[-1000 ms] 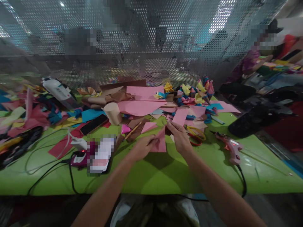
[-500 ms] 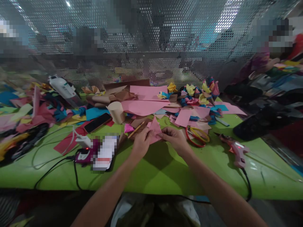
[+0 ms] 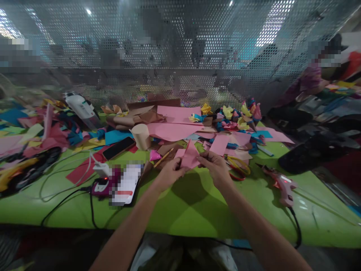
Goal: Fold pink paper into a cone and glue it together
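Note:
Both of my hands hold one small pink paper piece (image 3: 190, 156) just above the green table (image 3: 197, 210). My left hand (image 3: 169, 174) pinches its lower left edge with closed fingers. My right hand (image 3: 216, 167) grips its right side, fingers curled. The paper stands up as a pointed, partly folded shape. Right behind my right hand lie yellow and red scissors (image 3: 238, 167). A pencil (image 3: 163, 158) lies just beyond my left hand.
Pink sheets (image 3: 172, 130), brown paper and coloured scraps pile up at the back. A brown paper roll (image 3: 141, 136), a black phone (image 3: 119, 147), a pink glue gun (image 3: 282, 184) with cord, and cables at left lie on the table. A perforated metal screen stands behind. Another person sits far right.
My hands lifted the pink paper off the table and brought it together; it now stands as a pointed shape between both hands. The view shifted slightly.

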The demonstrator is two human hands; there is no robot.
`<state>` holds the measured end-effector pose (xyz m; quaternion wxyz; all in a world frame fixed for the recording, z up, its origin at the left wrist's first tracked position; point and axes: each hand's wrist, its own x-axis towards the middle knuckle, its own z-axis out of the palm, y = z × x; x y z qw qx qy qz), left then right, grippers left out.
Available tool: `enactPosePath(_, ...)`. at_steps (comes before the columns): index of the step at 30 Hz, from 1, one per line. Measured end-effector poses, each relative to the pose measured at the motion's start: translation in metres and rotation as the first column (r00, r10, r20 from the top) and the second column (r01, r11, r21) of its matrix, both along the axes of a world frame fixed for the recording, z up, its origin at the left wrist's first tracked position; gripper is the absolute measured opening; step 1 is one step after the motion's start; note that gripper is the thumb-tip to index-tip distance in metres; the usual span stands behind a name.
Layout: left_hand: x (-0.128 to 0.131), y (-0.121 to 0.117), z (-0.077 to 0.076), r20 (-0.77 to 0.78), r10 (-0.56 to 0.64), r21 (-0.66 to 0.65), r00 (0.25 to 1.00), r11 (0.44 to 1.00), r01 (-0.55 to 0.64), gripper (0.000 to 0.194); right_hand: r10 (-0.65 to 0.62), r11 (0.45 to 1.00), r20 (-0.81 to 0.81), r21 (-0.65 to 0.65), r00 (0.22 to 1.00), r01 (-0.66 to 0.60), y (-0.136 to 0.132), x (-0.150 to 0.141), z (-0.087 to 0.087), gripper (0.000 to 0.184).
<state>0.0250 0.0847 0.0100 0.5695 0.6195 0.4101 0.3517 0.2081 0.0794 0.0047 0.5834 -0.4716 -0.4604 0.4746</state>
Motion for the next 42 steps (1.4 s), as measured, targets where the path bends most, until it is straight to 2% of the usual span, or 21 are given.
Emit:
enactPosePath(6, -0.004, -0.002, 0.006, 0.079, -0.004, -0.075, 0.997, 0.997, 0.010, 0.030, -0.076, 0.997, -0.040, 0.006, 0.996, 0.076, 0.000, 0.003, 0.008, 0.032)
enactPosePath(10, -0.010, 0.002, 0.008, 0.111, 0.100, -0.108, 0.989, 0.990, -0.088, 0.031, -0.122, 0.992, -0.069, 0.030, 0.990, 0.125, 0.002, 0.008, 0.009, 0.031)
enactPosePath(14, -0.018, 0.006, 0.011, 0.120, 0.234, -0.063, 0.965, 0.972, -0.228, 0.024, -0.221, 0.972, -0.081, 0.062, 0.972, 0.226, 0.007, 0.016, 0.008, 0.033)
enactPosePath(17, -0.015, 0.005, 0.013, 0.105, 0.267, 0.013, 0.958, 0.963, -0.269, 0.027, -0.174, 0.984, -0.053, 0.041, 0.983, 0.176, 0.006, 0.014, 0.007, 0.035)
enactPosePath(20, -0.006, 0.000, 0.010, 0.012, 0.164, 0.097, 0.986, 0.982, -0.165, 0.032, -0.101, 0.995, -0.018, 0.004, 0.995, 0.101, 0.002, 0.005, 0.004, 0.038)
enactPosePath(23, 0.003, -0.002, 0.002, -0.064, 0.086, 0.092, 0.994, 0.993, -0.080, 0.033, -0.049, 0.999, 0.018, -0.019, 0.999, 0.049, -0.002, -0.001, 0.004, 0.041)
enactPosePath(27, 0.006, 0.000, -0.006, -0.014, 0.141, 0.008, 0.990, 0.990, -0.141, 0.036, 0.002, 1.000, 0.063, -0.009, 0.998, -0.002, -0.005, 0.000, 0.009, 0.043)
enactPosePath(30, 0.005, 0.000, -0.004, 0.044, 0.183, -0.035, 0.982, 0.983, -0.181, 0.038, 0.068, 0.998, 0.100, -0.007, 0.993, -0.067, -0.006, 0.003, 0.011, 0.040)
enactPosePath(34, 0.004, -0.002, 0.000, 0.075, 0.172, -0.096, 0.982, 0.982, -0.165, 0.038, 0.105, 0.994, 0.221, 0.007, 0.970, -0.109, -0.007, 0.005, 0.008, 0.031)
enactPosePath(39, 0.002, -0.002, 0.002, 0.131, 0.284, -0.056, 0.950, 0.959, -0.279, 0.032, 0.193, 0.980, 0.291, -0.007, 0.937, -0.199, -0.007, 0.005, 0.004, 0.024)
enactPosePath(42, 0.002, -0.001, 0.001, 0.171, 0.306, -0.096, 0.937, 0.951, -0.293, 0.029, 0.219, 0.974, 0.266, -0.011, 0.939, -0.225, -0.008, 0.005, 0.005, 0.023)
